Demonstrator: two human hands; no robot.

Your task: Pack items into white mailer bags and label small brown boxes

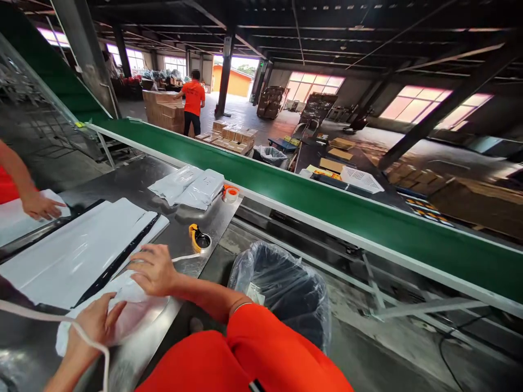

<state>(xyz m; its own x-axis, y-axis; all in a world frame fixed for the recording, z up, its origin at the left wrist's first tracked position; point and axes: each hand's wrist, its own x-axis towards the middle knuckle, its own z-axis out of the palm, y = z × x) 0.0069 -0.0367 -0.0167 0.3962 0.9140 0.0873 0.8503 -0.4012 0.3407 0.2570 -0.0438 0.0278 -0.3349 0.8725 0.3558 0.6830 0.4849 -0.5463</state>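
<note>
Both my hands rest on a white poly mailer bag (133, 310) lying on the steel table (192, 215). My right hand (152, 269) lies flat on the bag's far end, fingers pressed down and spread. My left hand (93, 322) presses the near end, fingers stretched out over the plastic. A stack of flat white mailers (77, 253) with a black adhesive strip lies just left of my hands. A yellow tape dispenser (199, 239) sits beyond my right hand, a white strip trailing from it.
A co-worker's hand (41, 206) rests on white bags at the far left. Packed white bags (192, 187) and an orange tape roll (231, 193) lie by the green conveyor belt (327, 204). A plastic-lined bin (286, 294) stands right of the table. A person in orange (192, 106) stands by cartons.
</note>
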